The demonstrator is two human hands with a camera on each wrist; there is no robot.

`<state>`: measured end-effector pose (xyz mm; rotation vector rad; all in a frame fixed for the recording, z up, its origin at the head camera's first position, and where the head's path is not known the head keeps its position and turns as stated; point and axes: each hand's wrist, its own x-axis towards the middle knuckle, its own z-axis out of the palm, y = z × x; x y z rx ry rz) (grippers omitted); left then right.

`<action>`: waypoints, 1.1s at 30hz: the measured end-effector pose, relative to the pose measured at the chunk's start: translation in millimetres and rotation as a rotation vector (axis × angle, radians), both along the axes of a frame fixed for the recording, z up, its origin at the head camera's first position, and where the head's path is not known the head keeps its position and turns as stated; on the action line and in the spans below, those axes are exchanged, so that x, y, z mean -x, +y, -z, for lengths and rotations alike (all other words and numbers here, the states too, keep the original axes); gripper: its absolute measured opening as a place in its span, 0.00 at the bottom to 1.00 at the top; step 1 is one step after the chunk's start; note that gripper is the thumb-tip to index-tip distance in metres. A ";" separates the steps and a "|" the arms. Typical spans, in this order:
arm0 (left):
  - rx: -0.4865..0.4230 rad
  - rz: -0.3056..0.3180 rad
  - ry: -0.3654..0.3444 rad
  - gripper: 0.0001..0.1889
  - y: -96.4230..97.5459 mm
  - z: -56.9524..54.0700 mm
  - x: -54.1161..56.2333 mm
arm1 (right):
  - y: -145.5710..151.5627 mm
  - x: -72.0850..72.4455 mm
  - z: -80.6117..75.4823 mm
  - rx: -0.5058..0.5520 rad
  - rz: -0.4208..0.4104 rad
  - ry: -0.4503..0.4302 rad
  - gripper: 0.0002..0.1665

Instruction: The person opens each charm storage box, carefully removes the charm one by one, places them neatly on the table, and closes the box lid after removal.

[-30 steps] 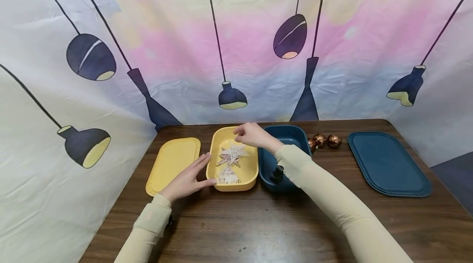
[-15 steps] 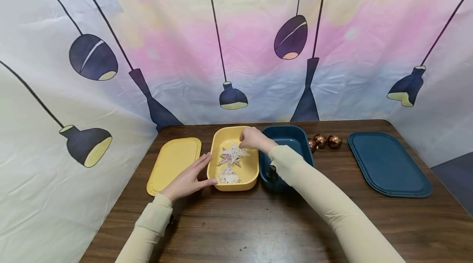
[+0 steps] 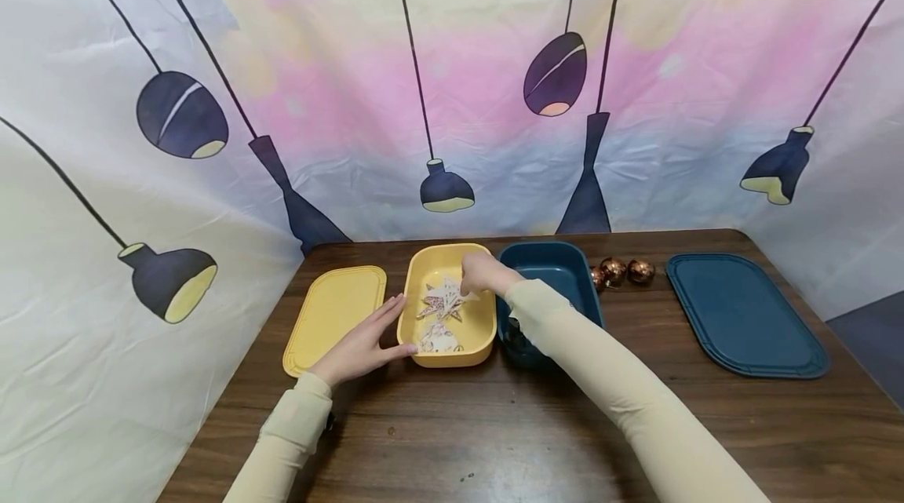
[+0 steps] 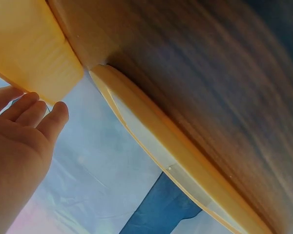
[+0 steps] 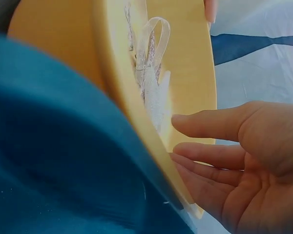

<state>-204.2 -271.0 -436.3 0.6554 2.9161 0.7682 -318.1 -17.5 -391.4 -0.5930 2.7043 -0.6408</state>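
Star-shaped ornaments (image 3: 442, 300), white and glittery, lie in a yellow box (image 3: 452, 360); a ribbon loop (image 5: 162, 44) stands up from them in the right wrist view. Over the box's right side, my right hand (image 3: 486, 271) reaches down inside. Its thumb and fingers extend with a gap between them, the thumb tip close to a white star (image 5: 156, 100), and nothing shows in its grasp. My left hand (image 3: 362, 346) rests with fairly straight fingers against the box's left wall and near corner. More pale ornaments (image 3: 438, 338) lie at the box's near end.
A dark blue box (image 3: 547, 252) stands right beside the yellow one, under my right forearm. Several copper balls (image 3: 613, 271) sit behind its right side. The yellow lid (image 3: 333, 318) lies at the left and the blue lid (image 3: 745, 315) at the right.
My right hand has moved from above the far part of the yellow box slightly right and down into it. The left hand has stayed at the box's side.
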 end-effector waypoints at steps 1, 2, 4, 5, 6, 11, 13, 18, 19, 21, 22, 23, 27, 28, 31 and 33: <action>-0.002 0.000 -0.004 0.51 0.0 -0.1 -0.3 | -0.4 -0.2 0.5 -0.008 -0.001 -0.002 0.11; -0.002 -0.001 -0.006 0.51 -0.1 0.0 -0.5 | -0.8 -0.5 0.7 -0.015 -0.003 -0.005 0.10; -0.003 -0.001 -0.010 0.51 -0.1 -0.2 -0.5 | -1.8 -1.0 1.6 -0.044 -0.014 -0.021 0.08; -0.005 -0.002 -0.014 0.52 -0.1 -0.3 -0.3 | -2.4 -0.9 2.4 -0.062 -0.021 -0.033 0.08; -0.005 -0.001 -0.013 0.51 -0.1 -0.3 0.0 | -3.1 -0.7 3.1 -0.082 -0.028 -0.044 0.07; -0.005 0.008 -0.006 0.51 -0.2 -0.2 1.7 | -5.8 0.1 5.9 -0.134 -0.032 -0.105 0.04; -0.004 0.012 -0.002 0.51 -0.4 0.3 2.2 | -6.4 0.0 6.3 -0.131 -0.019 -0.120 0.04; -0.008 0.013 -0.001 0.51 0.6 1.5 2.2 | -7.3 0.4 8.5 -0.145 -0.017 -0.131 0.03; -0.008 0.011 -0.004 0.51 1.0 1.0 1.9 | -7.5 0.6 8.9 -0.152 -0.022 -0.127 0.02; -0.008 0.007 -0.012 0.51 1.6 0.3 1.2 | -7.9 0.3 9.7 -0.165 -0.030 -0.117 0.03; -0.009 0.004 -0.018 0.51 2.0 -0.2 0.7 | -8.1 0.2 10.3 -0.168 -0.031 -0.118 0.04; -0.009 0.003 -0.022 0.51 2.2 -0.4 0.4 | -8.4 0.3 10.8 -0.172 -0.032 -0.116 0.04; -0.017 0.004 -0.023 0.52 1.9 0.0 0.3 | -9.9 0.8 12.0 -0.171 -0.019 -0.118 0.06; -0.020 0.006 -0.023 0.52 1.7 0.3 0.5 | -10.2 0.8 11.8 -0.174 -0.018 -0.119 0.06; -0.021 0.009 -0.025 0.52 0.9 0.6 1.2 | -10.9 0.6 10.7 -0.180 -0.024 -0.108 0.06; -0.020 0.006 -0.028 0.52 0.2 -0.2 1.6 | -11.4 0.6 9.3 -0.176 -0.032 -0.093 0.07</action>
